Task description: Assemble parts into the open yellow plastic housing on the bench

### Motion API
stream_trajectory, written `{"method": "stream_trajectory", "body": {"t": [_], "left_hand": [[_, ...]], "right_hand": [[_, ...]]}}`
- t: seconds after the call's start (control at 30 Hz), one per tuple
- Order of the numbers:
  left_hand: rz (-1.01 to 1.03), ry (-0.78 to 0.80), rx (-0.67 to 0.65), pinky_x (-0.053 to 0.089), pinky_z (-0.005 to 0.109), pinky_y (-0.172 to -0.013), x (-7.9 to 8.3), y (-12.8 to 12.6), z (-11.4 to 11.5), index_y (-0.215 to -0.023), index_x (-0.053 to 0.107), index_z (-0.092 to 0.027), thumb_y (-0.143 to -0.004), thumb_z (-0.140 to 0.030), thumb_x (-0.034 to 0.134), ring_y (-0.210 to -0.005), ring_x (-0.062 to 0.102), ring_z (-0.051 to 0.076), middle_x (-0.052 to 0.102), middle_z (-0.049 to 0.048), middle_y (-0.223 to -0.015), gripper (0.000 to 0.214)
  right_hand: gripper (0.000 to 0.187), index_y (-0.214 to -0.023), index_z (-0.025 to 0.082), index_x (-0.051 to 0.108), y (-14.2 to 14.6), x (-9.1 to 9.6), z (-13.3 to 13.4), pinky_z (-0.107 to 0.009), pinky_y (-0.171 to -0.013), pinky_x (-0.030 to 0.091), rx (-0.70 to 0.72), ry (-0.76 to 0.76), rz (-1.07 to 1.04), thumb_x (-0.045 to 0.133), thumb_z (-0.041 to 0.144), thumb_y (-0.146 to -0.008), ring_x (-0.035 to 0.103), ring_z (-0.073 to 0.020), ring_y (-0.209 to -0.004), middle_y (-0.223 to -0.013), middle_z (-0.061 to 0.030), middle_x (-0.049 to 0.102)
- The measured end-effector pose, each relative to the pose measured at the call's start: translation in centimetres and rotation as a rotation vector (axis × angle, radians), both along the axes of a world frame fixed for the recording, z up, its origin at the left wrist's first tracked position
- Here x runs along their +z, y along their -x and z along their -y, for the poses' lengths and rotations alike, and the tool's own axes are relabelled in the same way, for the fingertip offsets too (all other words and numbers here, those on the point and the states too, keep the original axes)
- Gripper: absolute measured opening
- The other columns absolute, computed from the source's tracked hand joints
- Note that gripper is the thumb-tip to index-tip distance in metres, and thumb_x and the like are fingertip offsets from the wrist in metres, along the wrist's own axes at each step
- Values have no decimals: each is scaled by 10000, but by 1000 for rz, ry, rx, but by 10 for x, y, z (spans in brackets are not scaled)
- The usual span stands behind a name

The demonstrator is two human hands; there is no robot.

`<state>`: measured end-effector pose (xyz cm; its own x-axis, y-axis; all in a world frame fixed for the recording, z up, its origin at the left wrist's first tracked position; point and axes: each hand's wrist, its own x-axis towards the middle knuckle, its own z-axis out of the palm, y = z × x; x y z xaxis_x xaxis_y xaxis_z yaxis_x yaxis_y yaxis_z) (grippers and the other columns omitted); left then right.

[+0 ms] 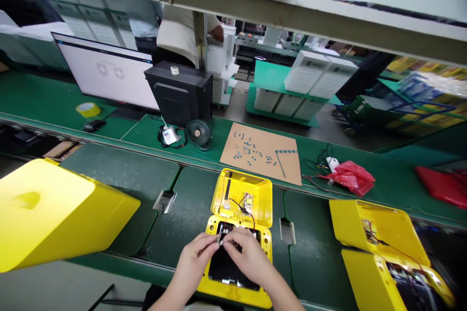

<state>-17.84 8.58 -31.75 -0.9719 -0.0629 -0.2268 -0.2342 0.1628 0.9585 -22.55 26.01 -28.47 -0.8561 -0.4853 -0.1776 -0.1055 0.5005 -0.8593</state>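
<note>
Two hands, the left hand (199,254) and the right hand (249,254), came close together over the lower half of the open yellow plastic case (237,295), which I had at the middle of the near edge of the green bench (317,272). I held both in a narrow pinch, thumb against forefinger, on a small pale piece (221,241); it was too small for me to tell whether it was one part or two. Below the fingers I saw a black panel (229,268) filling much of that half. The raised lid (263,199) leaned toward the bench's far edge, with a circuit board (248,200) and red and black wires inside it.

By the near right corner of my view of the bench stood a second open yellow case (359,274); toward the left end, a large yellow housing (54,218) reached over the near edge. Along the far edge, from left to right, I had a monitor (109,70), a black computer tower (178,95), a small fan (199,132), a cardboard sheet (270,145) scattered with small dark pieces, and red bubble wrap (353,178).
</note>
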Motion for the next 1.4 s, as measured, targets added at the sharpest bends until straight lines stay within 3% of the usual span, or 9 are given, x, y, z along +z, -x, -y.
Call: {"method": "stream_trajectory", "body": {"t": [0.43, 0.67, 1.1, 1.4], "left_hand": [[-68, 63, -40, 538, 219, -779, -4, 0, -3, -930, 737, -221, -826, -374, 600, -826, 658, 153, 700, 53, -877, 230], [-116, 143, -79, 530, 205, -774, 3, 0, -5, -1008, 715, -215, -854, -349, 567, -836, 653, 143, 689, 59, -907, 252], [-92, 145, -51, 520, 184, -783, 1, 2, -9, -1001, 712, -210, -860, -361, 557, -844, 650, 134, 679, 50, -906, 258], [-188, 191, 13, 535, 186, -758, 4, 3, -11, -960, 721, -199, -845, -327, 589, -811, 658, 132, 687, 57, -884, 217]], "right_hand": [[100, -733, 198, 562, 1, -2, 2, -295, -761, 380, 3, -45, -61, 527, 181, -825, 504, -138, -757, -722, 18, 558], [106, -695, 190, 566, 4, -2, 3, -289, -737, 378, -9, -58, -60, 533, 155, -789, 499, -135, -731, -686, 20, 545], [107, -670, 187, 554, 7, 0, 5, -282, -725, 380, -48, -45, -20, 529, 139, -762, 499, -133, -716, -676, 22, 544], [99, -669, 185, 554, 8, -7, 7, -273, -705, 385, -78, -41, -12, 533, 123, -743, 503, -133, -714, -685, 20, 554]]}}
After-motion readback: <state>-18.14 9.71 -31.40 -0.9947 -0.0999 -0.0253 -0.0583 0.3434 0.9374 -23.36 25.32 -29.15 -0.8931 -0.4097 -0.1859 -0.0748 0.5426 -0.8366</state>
